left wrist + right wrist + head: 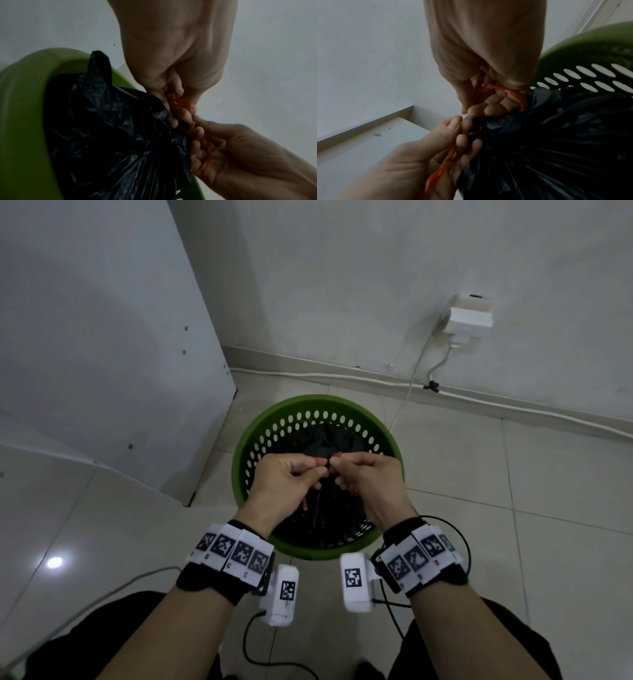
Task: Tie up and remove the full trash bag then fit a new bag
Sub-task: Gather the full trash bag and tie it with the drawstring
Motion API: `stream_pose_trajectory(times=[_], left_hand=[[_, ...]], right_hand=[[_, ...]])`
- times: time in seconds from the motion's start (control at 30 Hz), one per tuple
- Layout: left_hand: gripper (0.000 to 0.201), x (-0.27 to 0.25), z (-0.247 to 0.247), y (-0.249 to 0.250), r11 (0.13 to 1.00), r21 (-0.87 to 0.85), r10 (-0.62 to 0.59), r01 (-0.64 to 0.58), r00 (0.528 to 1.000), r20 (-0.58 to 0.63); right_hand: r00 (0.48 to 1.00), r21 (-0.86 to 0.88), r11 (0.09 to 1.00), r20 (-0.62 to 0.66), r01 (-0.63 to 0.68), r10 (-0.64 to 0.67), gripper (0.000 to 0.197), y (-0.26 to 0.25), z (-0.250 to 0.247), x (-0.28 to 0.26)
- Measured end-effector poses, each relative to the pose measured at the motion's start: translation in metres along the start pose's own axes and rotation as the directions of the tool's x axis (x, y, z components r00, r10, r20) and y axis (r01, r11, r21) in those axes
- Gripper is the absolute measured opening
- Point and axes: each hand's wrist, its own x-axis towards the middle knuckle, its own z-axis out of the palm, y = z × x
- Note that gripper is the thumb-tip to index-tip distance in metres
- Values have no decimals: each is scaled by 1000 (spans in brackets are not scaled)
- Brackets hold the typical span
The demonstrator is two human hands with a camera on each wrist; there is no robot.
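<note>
A green perforated trash basket (241,463) stands on the tiled floor (513,525) near the corner of the room, and the black trash bag (329,436) sits inside it, its mouth gathered into a pleated neck at the middle of the basket. Both hands meet over that neck. The left hand (286,477) has its fingers curled round an orange drawstring (447,161), which runs across its palm in the right wrist view, thumb and forefinger pinching it close to the gather, so this grip is closed on the string. The right hand (370,475) likewise pinches the orange drawstring, which loops over its curled fingers in the left wrist view, so that grip too is closed on the string. The fingertips of the two hands touch or nearly touch just above the bunched plastic. In the head view a short orange end shows below the left hand against the black bag. A white cabinet panel (102,337) stands to the left of the basket, and a white wall socket (469,318) with a plug and cables sits on the wall behind it to the right. Both wrists wear bands with printed markers.
</note>
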Motion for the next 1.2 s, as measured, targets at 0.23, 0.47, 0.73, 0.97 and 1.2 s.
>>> stream_pose_trajectory(times=[0.23, 0.47, 0.73, 0.97, 1.2], left_hand=[[17, 6, 2, 0, 995, 97, -22, 18, 999, 45], [24, 11, -6, 1, 987, 25, -161, 159, 977, 141], [101, 17, -18, 1, 986, 161, -82, 44, 968, 238], [112, 31, -16, 16, 782, 554, 17, -285, 898, 439], [119, 25, -6, 4, 843, 470, 84, -263, 926, 368]], right_hand=[[999, -129, 991, 9, 40, -39, 15, 6, 5, 6], [998, -170, 985, 67, 4, 8, 25, 3, 2, 12], [971, -191, 973, 223, 127, -83, 7, 5, -8, 13], [934, -144, 975, 340, 167, -110, 12, 15, -2, 10], [996, -77, 993, 12, 94, -94, 8, 17, 10, 5]])
